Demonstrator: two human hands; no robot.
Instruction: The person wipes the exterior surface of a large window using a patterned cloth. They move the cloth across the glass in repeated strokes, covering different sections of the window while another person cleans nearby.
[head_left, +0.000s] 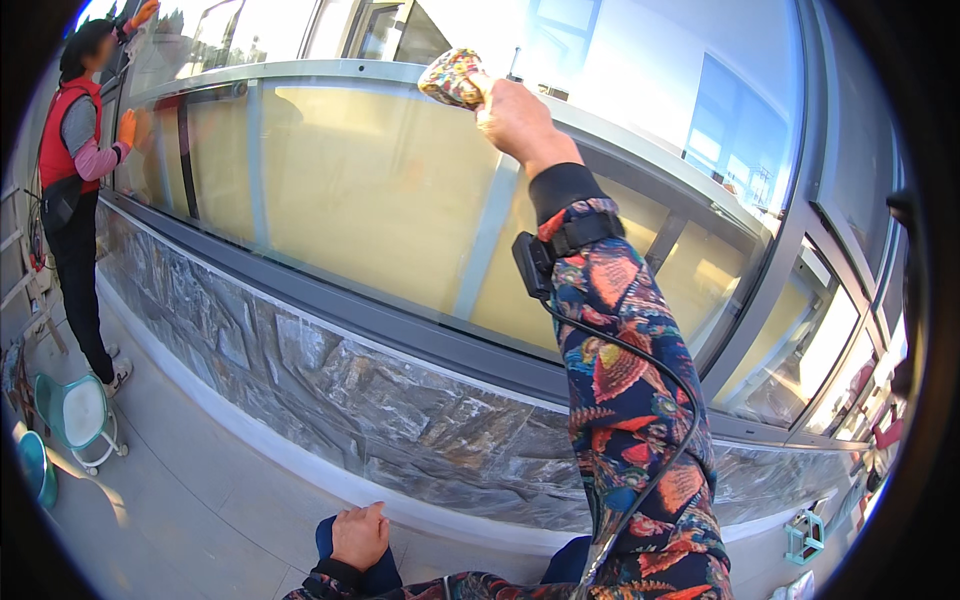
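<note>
My right hand (517, 120) is raised at the upper middle, its fingers closed on a bunched multicoloured patterned cloth (452, 78). The cloth is at the large window pane (375, 180), near the pale horizontal bar seen across the glass; whether it touches the pane is hard to tell. A black strap with a small device (532, 264) and a cable sits around the patterned right sleeve. Low in the view, my left hand (361, 535) rests on my dark-clothed knee, its fingers curled, and no object shows in it.
Another person (71, 165) in a red vest and orange gloves stands at the glass on the left. A teal-and-white wheeled seat (82, 412) and teal basin (37, 469) are on the floor. Stone cladding (337, 397) runs below the grey window frame. A small teal stool (805, 537) stands lower right.
</note>
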